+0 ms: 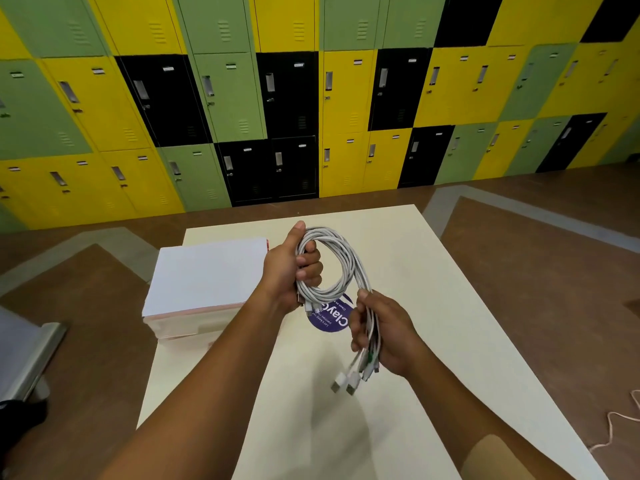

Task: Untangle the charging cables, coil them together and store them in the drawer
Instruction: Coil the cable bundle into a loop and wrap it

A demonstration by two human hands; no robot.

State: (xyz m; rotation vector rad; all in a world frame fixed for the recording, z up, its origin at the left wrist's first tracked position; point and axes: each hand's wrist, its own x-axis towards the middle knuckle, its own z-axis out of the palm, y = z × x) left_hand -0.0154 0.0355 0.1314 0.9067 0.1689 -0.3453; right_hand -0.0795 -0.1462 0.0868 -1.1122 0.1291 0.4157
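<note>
My left hand [289, 271] clamps the coiled cables [347, 261], my right hand [388, 332] grips their loose tails; I judge them light, limp, springy, best pinched across all loops.

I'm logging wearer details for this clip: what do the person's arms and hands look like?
The left hand and right hand are bare: no gloves, no watch or bracelet at either wrist. Both forearms are uncovered, no sleeves in view. A tan patch, perhaps a bandage, sits on the right forearm near the frame's bottom edge.
</note>
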